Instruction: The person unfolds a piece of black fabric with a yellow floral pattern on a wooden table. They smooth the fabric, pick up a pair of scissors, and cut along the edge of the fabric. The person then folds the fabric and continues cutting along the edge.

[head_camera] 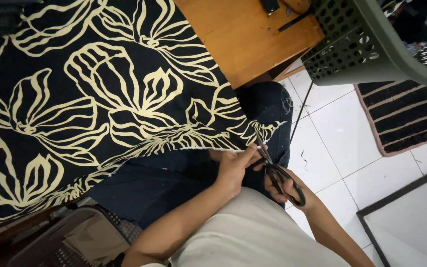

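Right now my right hand is gripping black scissors, fingers clenched through the handles, blades pointing up at the fabric edge. My left hand is pinching the hem of the dark floral fabric, fingers clamped on it just beside the blades. Fabric is spreading over the wooden desk and hanging into my lap. Green perforated basket is sitting near the desk corner, striped mat lying on the tile floor.

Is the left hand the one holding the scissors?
No, the black scissors sit in the right hand, while the left hand pinches the edge of the dark floral fabric.
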